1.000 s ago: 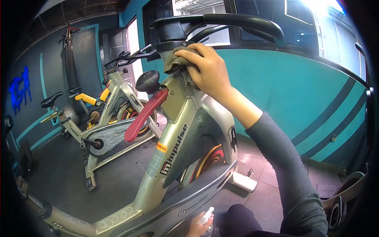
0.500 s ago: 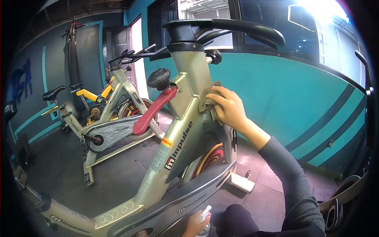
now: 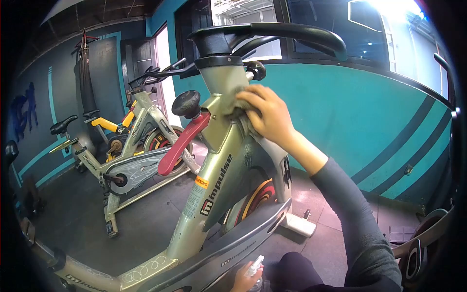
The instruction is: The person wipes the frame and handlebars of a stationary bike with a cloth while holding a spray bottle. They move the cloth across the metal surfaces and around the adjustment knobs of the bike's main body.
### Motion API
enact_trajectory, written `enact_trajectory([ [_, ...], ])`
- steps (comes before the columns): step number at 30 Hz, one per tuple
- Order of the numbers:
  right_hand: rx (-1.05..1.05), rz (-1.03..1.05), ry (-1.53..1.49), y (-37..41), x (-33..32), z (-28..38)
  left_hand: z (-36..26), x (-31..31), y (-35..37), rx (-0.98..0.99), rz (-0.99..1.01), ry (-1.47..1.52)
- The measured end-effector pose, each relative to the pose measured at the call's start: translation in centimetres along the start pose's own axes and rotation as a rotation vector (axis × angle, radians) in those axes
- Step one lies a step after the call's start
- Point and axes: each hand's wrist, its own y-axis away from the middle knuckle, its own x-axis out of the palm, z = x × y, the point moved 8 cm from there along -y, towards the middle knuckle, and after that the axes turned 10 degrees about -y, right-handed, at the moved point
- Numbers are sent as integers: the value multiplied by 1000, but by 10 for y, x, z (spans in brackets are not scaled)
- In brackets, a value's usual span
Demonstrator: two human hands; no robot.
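Note:
My right hand (image 3: 268, 113) presses a grey-green cloth (image 3: 234, 101) against the upper frame of an exercise bike (image 3: 194, 228), just below the handlebar post. The fingers are bent over the cloth. Left of it, a red lever (image 3: 182, 145) and a round black knob (image 3: 187, 104) stick out from the frame. Low in the view my left hand (image 3: 247, 279) is closed round a spray bottle (image 3: 255, 266) with a white nozzle; most of the bottle is hidden or out of view.
Black handlebars (image 3: 292, 32) reach over the frame from above. A second bike (image 3: 131, 170) stands to the left, with a yellow one (image 3: 108, 122) behind it. The teal wall (image 3: 335, 112) with windows runs along the right. Another piece of equipment (image 3: 418, 253) stands at the lower right edge.
My right hand has moved the cloth up and left along the frame, nearer the handlebar post. The view has shifted slightly. My left hand still holds the spray bottle.

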Motion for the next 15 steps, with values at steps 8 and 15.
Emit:
enact_trajectory([
  [8,-25,104,110,51,5,-8,41,28,38,123,-47,-317],
  [15,-119,-131,34,-34,0,1,26,20,23,106,37,-139],
])
